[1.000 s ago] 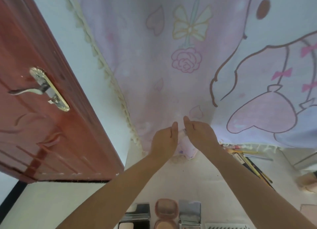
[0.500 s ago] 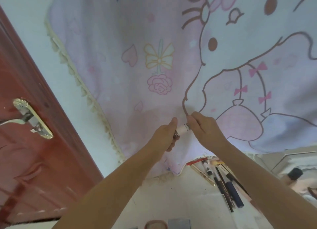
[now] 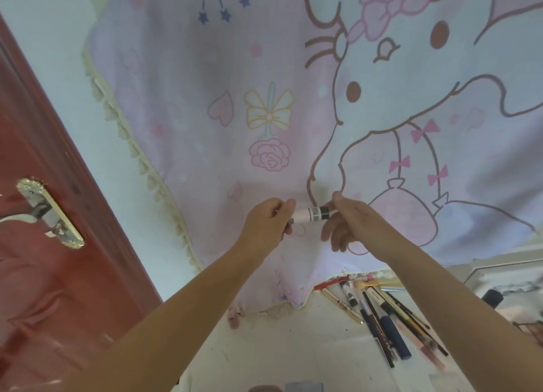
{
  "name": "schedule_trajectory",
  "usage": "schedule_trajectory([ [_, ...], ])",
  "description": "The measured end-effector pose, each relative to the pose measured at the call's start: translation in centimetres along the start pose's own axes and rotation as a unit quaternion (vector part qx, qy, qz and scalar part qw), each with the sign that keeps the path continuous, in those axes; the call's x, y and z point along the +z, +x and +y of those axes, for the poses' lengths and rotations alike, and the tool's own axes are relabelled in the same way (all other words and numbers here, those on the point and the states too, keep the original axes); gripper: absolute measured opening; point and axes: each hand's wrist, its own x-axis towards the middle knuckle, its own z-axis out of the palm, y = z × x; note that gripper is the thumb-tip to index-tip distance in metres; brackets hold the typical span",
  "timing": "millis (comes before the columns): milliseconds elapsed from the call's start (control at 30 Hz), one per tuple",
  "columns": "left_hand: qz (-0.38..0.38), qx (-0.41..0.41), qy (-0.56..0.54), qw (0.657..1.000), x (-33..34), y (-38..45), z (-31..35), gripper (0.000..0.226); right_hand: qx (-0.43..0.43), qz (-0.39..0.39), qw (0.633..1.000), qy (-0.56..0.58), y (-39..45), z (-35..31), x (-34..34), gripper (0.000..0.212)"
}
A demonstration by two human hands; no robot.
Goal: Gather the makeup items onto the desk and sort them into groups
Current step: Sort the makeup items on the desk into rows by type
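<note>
The small cylindrical tube [image 3: 311, 214] is white with a black end and barcode stripes. At twelve o'clock, the hanging pink fabric cloth [image 3: 205, 98] carries a yellow bow, pink rose, blue stars and a brown-outlined cartoon animal. At nine o'clock, the reddish-brown wooden door [image 3: 44, 274] bears a gold handle plate [image 3: 50, 212].

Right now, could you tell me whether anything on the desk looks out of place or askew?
Mostly the pencils and pens at the right: they lie heaped and crossing, not yet grouped. The cartoon cloth's bottom edge also drapes onto the desk. Nothing looks spilled or broken.
</note>
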Motion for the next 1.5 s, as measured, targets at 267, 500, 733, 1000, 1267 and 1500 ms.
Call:
schedule_trajectory([
  [267,-0.013,-0.039,0.009,0.999,-1.4,-0.9,-1.1,0.034,-0.071,-0.045,0.996,-0.025,0.1,0.8,0.5,0.04],
  [500,-0.004,-0.021,0.044,0.999,-1.9,-1.2,-1.2,0.036,0.017,-0.068,0.992,-0.105,0.6,0.6,2.4,0.028],
  [733,0.037,-0.045,0.01,0.998,-3.5,-1.0,-1.9,0.033,-0.017,-0.073,0.997,-0.026,1.4,1.3,3.3,0.022],
  [1000,0.03,-0.053,0.008,0.998,-3.9,-1.3,-2.7,0.03,0.014,-0.096,0.995,-0.039,1.2,1.6,4.5,0.016],
  [1267,0.004,-0.067,0.0,0.998,-3.0,-1.7,-3.6,0.03,0.038,-0.075,0.996,-0.005,0.6,2.1,4.5,0.019],
  [1500,-0.107,-0.073,0.004,0.992,-3.7,-2.3,-4.9,0.018,-0.007,-0.054,0.999,-0.005,0.6,2.9,4.7,0.017],
])
